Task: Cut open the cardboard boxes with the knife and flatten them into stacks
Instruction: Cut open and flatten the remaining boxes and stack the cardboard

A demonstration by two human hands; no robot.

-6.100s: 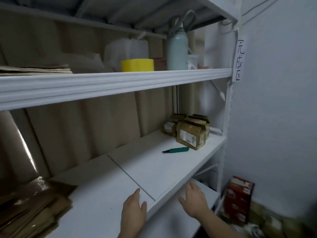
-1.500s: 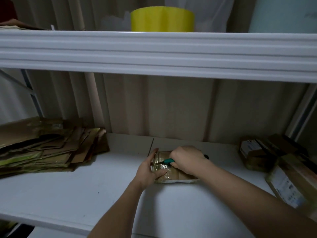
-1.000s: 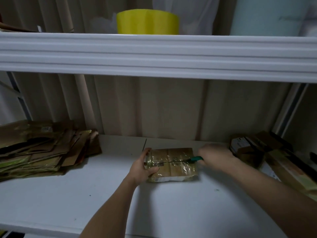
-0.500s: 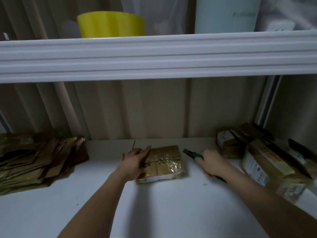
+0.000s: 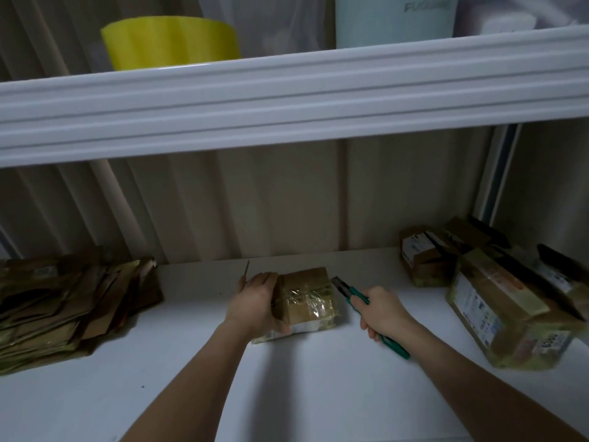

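Observation:
A small taped cardboard box point(image 5: 307, 299) lies on the white shelf point(image 5: 191, 393), near the middle. My left hand point(image 5: 258, 303) grips its left end, fingers curled over the top edge. My right hand point(image 5: 384, 311) holds a green utility knife point(image 5: 357, 298) just right of the box; the blade end points up-left toward the box's far right corner. A stack of flattened cardboard point(image 5: 63, 304) lies at the left. Uncut taped boxes point(image 5: 510, 314) sit at the right, one of them further back point(image 5: 427, 260).
An upper white shelf beam point(image 5: 287, 103) crosses the view above my hands, carrying a yellow tape roll point(image 5: 172, 43) and a pale container point(image 5: 395, 20). A beige corrugated panel closes the back. Bare shelf lies in front of the box.
My right hand drew the knife across the box top from left to right, then lifted off to the box's right side. My left hand moved from bracing the box end to gripping it.

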